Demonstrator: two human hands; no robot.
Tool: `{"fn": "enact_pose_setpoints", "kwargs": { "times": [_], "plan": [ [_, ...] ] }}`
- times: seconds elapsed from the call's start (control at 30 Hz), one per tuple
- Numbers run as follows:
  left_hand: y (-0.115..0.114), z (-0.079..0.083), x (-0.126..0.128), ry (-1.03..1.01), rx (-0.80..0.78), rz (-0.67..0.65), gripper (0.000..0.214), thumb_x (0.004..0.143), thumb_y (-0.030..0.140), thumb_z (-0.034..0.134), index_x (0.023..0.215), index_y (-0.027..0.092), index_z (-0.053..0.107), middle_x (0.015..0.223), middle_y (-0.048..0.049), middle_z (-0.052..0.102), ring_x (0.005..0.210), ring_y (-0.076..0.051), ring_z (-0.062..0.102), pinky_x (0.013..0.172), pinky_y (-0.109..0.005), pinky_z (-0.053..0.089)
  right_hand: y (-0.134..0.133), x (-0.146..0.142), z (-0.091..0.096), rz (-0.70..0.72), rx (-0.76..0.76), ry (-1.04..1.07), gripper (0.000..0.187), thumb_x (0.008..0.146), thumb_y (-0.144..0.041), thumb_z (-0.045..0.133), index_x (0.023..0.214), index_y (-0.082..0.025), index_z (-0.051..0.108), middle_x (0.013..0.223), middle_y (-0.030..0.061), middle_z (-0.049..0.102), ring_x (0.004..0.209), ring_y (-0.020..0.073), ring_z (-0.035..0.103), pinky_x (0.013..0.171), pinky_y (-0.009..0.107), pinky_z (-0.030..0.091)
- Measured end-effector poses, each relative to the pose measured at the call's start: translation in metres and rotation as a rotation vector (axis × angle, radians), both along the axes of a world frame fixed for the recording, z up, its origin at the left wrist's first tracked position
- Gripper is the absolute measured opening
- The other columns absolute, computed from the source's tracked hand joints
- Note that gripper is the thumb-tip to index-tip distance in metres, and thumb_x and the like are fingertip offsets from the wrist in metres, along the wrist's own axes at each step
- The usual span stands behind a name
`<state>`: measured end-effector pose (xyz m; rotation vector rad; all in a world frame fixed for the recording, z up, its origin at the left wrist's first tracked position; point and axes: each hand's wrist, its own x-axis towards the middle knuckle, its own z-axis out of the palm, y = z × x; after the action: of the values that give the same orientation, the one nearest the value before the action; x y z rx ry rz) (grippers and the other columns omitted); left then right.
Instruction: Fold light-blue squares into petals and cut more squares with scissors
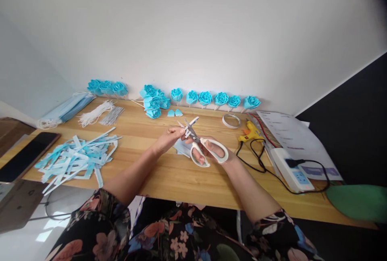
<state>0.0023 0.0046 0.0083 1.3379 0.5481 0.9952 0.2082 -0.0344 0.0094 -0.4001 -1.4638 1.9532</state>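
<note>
My right hand [208, 145] has its fingers through the white handles of a pair of scissors [195, 138]. The scissor blades are spread and point up and to the left above the table. Closed in a pinch beside the blades, my left hand [169, 138] holds a small white piece [188, 133] that lies between them; its exact kind is hard to make out. Under the hands, partly hidden, is a pale blue sheet [182, 147] on the table. Two small blue petal-shaped pieces [174, 113] lie just beyond the hands.
Blue flowers [205, 98] line the wall. At left are strip scraps [80, 158], white cords [96, 112], short grey-white pieces [111, 115], face masks [68, 107] and a phone [28, 156]. At right are a tape roll [231, 121], yellow glue gun [251, 132], power strip [292, 170] and papers [298, 140].
</note>
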Motion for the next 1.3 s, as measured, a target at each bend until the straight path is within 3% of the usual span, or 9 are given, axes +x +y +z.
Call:
{"fn": "enact_pose_setpoints", "kwargs": {
  "times": [0.43, 0.6, 0.8, 0.9, 1.03, 1.3],
  "plan": [
    [-0.001, 0.004, -0.002, -0.036, 0.028, -0.017, 0.040, 0.084, 0.050, 0.057, 0.066, 0.013, 0.057, 0.070, -0.0038, 0.053, 0.071, -0.016, 0.050, 0.071, -0.030, 0.039, 0.003, -0.002, -0.005, -0.066, -0.045, 0.071, 0.056, 0.087, -0.058, 0.054, 0.116, -0.009, 0.060, 0.064, 0.0005, 0.055, 0.045, 0.0086, 0.041, 0.041, 0.023, 0.038],
    [-0.003, 0.010, -0.002, 0.009, 0.016, 0.073, 0.028, 0.084, 0.040, 0.064, 0.079, 0.012, 0.067, 0.078, -0.0050, 0.061, 0.077, -0.017, 0.055, 0.076, -0.028, 0.041, 0.003, -0.003, -0.004, -0.051, -0.034, 0.077, 0.054, 0.089, -0.054, 0.056, 0.118, -0.009, 0.060, 0.065, 0.0003, 0.055, 0.045, 0.0074, 0.042, 0.040, 0.021, 0.038],
    [0.000, 0.008, -0.003, 0.047, 0.002, 0.142, 0.033, 0.080, 0.045, 0.068, 0.081, 0.012, 0.072, 0.070, -0.0027, 0.062, 0.067, -0.013, 0.054, 0.068, -0.026, 0.040, -0.004, -0.006, 0.007, -0.053, -0.043, -0.035, 0.058, 0.084, -0.055, 0.062, 0.120, -0.010, 0.061, 0.063, -0.0019, 0.053, 0.044, 0.0059, 0.042, 0.039, 0.018, 0.036],
    [0.003, 0.006, -0.002, 0.001, -0.080, 0.195, 0.033, 0.080, 0.045, 0.068, 0.089, 0.013, 0.072, 0.062, 0.0008, 0.058, 0.053, -0.009, 0.046, 0.057, -0.024, 0.036, -0.007, -0.008, 0.013, 0.030, 0.008, -0.090, 0.059, 0.082, -0.055, 0.065, 0.120, -0.010, 0.061, 0.065, -0.0021, 0.053, 0.049, 0.0064, 0.044, 0.051, 0.024, 0.047],
    [0.007, 0.008, -0.002, -0.151, -0.115, 0.217, 0.030, 0.078, 0.041, 0.069, 0.067, 0.013, 0.064, 0.058, 0.0003, 0.054, 0.056, -0.010, 0.048, 0.059, -0.025, 0.037, -0.004, -0.005, 0.016, -0.002, 0.070, -0.041, 0.061, 0.083, -0.058, 0.062, 0.124, -0.012, 0.058, 0.071, -0.0017, 0.052, 0.057, 0.0081, 0.045, 0.078, 0.038, 0.054],
    [0.010, 0.009, -0.002, -0.263, -0.147, 0.175, 0.037, 0.086, 0.047, 0.060, 0.069, 0.014, 0.061, 0.050, 0.0022, 0.044, 0.058, -0.013, 0.049, 0.066, -0.027, 0.041, 0.001, 0.007, 0.015, -0.021, 0.072, -0.015, 0.061, 0.089, -0.059, 0.051, 0.128, -0.012, 0.055, 0.074, 0.0012, 0.052, 0.063, 0.0127, 0.048, 0.083, 0.047, 0.052]
  ]
}}
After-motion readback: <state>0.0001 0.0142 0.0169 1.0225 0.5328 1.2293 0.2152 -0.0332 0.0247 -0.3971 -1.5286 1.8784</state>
